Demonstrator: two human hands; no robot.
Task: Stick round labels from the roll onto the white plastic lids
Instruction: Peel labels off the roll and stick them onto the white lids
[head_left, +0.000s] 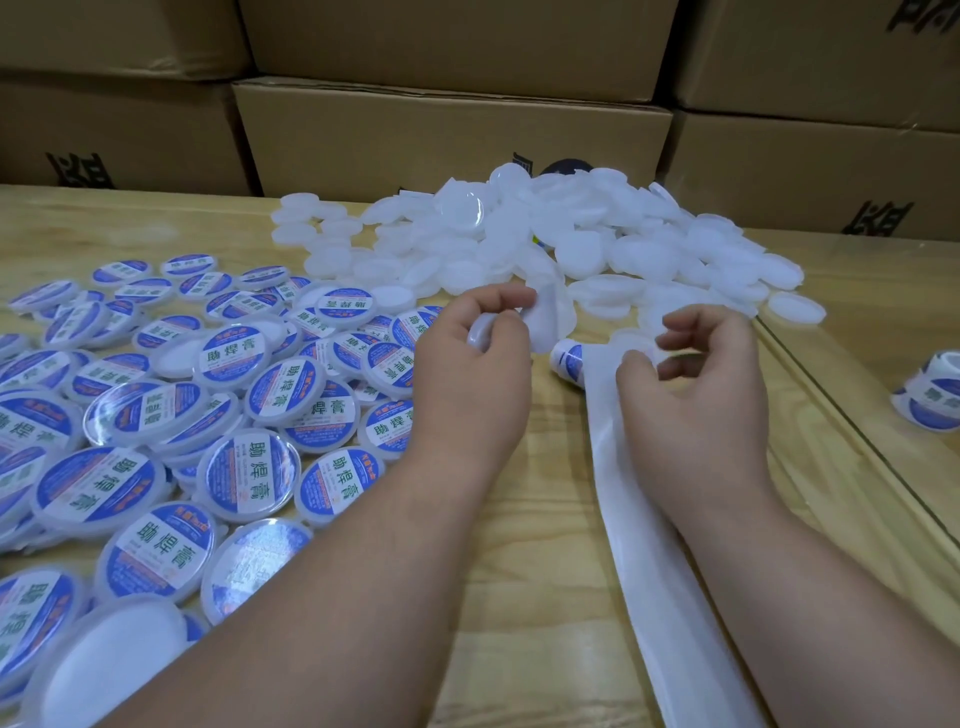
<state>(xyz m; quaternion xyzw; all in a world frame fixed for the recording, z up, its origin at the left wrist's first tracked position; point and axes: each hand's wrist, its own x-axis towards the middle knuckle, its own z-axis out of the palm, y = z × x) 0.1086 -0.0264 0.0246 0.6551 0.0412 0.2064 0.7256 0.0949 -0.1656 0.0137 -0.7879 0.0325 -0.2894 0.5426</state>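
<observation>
My left hand (475, 358) grips a white plastic lid (545, 322) by its edge, fingers curled round it, above the wooden table (519, 571). My right hand (696, 384) hovers over the label roll (567, 358) with fingers curled; a blurred pale thing sits at its fingertips, and I cannot tell whether it pinches it. A long strip of bare backing paper (639, 519) runs from the roll toward me under my right forearm. A heap of plain white lids (571, 239) lies at the back. Several labelled blue-and-white lids (249, 473) cover the left side.
Stacked cardboard boxes (452, 135) wall off the back of the table. A second label roll (930, 395) lies at the far right, past a dark seam in the tabletop (841, 415). A dark round object (566, 167) peeks from behind the lid heap.
</observation>
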